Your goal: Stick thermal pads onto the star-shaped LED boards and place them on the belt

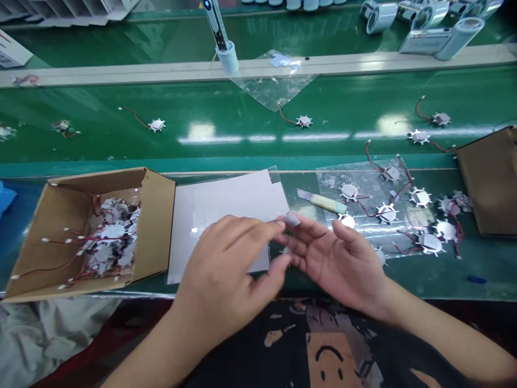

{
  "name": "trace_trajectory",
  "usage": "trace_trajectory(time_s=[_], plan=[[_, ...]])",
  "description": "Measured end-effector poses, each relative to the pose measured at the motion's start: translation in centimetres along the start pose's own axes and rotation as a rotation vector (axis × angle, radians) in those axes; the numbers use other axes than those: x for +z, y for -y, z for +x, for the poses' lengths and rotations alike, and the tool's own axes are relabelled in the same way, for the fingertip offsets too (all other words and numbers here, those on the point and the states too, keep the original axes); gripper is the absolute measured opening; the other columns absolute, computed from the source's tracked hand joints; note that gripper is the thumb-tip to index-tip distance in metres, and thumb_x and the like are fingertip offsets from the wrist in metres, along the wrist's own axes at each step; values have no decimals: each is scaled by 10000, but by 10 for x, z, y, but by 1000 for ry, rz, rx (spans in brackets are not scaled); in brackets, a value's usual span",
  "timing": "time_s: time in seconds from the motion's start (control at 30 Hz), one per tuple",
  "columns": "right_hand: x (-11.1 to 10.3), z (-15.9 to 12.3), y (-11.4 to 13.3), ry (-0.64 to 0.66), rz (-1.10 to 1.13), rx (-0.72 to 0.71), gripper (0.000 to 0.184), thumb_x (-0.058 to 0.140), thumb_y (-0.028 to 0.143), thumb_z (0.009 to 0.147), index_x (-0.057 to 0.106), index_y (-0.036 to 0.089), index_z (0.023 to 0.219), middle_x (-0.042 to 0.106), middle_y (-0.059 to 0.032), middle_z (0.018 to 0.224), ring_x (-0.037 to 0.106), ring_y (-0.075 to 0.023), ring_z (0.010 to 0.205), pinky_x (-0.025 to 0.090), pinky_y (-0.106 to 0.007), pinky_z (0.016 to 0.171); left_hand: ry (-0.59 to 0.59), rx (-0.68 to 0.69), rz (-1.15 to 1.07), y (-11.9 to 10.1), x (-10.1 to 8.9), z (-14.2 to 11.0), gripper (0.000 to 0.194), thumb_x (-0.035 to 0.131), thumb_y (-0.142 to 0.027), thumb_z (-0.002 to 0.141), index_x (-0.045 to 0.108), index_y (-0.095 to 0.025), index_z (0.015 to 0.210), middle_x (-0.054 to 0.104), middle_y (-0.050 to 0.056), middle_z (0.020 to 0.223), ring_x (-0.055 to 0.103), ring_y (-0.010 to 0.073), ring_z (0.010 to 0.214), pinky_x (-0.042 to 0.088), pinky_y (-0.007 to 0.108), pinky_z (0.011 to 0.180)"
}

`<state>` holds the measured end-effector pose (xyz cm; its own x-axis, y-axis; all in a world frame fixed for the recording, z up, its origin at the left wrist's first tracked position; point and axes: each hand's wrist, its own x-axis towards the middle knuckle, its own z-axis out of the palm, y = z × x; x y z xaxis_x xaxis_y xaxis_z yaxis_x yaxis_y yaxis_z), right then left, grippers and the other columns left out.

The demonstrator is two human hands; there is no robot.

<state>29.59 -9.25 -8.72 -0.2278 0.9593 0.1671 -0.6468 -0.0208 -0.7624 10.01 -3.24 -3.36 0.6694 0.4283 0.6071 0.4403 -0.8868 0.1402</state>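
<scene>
Many discs [113, 233] already in the box [154, 226], several still loose on the tabletop [498, 267]; grey patch [291, 219] at fingertip of right hand [343, 261], fingers parted; cannot tell grip of left hand [226, 264].

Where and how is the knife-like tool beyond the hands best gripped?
Probably by its thicker yellowish handle, pinched across its width from above by the right hand, the nearer one. The knife-like tool lies with its slim pale end pointing left, and a white round part sits close to the handle's near side.
</scene>
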Motion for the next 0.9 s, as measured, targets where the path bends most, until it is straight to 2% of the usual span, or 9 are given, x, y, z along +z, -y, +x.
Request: trace_trajectory(time_s=[0.07,0.13,0.2,0.27,0.37,0.47,0.57,0.63,0.9], plan=[[-5,-6,10,-108,-164,-103,454,331,474,972,506,223,1307,332,-87,1555,439,-248,1366,358,-462,1130,86,-48,35,7,8,-4,271,597,-290,911,578,-222,1173,626,14,1067,556,187,981,429,373,878],[-10,-15,17,-214,-283,-198,380,405,427,954,587,260,1243,391,-43,1526,450,-233,1359,360,-452,1135,248,-83,76,11,23,-9,374,655,-346,875,566,-233,1221,602,20,1140,531,221,1032,429,415,900],[-14,-23,19,-267,-322,-217,339,485,404,936,641,301,1219,432,-16,1500,455,-225,1357,360,-438,1138,362,-81,99,12,41,-15,488,718,-375,827,543,-238,1262,559,30,1213,496,247,1091,434,441,912],[-15,-32,17,-265,-325,-180,352,519,391,927,655,321,1244,444,-15,1490,447,-231,1363,353,-440,1144,378,-64,122,10,56,-17,462,726,-350,816,553,-223,1225,527,39,1252,466,261,1130,439,446,911],[-14,-40,11,-241,-319,-145,377,502,364,940,645,319,1287,447,-28,1487,428,-232,1377,336,-439,1156,344,-49,104,8,66,-16,296,655,-242,817,571,-182,1094,532,45,1231,462,260,1125,435,441,913],[-12,-42,8,-225,-321,-124,400,533,390,928,635,314,1307,435,-39,1496,386,-237,1406,316,-432,1167,324,-109,-53,6,63,-10,247,576,-162,792,538,-176,1035,587,30,1035,519,213,992,439,398,859],[-10,-40,6,-197,-356,-113,406,599,417,892,654,308,1279,408,-44,1514,345,-260,1429,283,-450,1180,344,-284,-298,3,54,-5,268,569,-171,770,520,-210,1031,574,-20,844,533,147,781,426,317,699],[-10,-38,3,-174,-380,-109,396,611,409,892,656,310,1272,406,-47,1513,340,-262,1431,276,-452,1182,353,-369,-411,-1,48,-2,292,586,-194,756,528,-231,1040,559,-34,808,524,124,720,408,285,639],[-15,-36,-4,-97,-507,-121,380,568,329,943,614,348,1320,416,-32,1497,390,-195,1397,380,-333,1120,335,-396,-507,-6,44,-1,339,594,-176,757,540,-247,1085,551,-43,756,518,99,646,394,242,568]])
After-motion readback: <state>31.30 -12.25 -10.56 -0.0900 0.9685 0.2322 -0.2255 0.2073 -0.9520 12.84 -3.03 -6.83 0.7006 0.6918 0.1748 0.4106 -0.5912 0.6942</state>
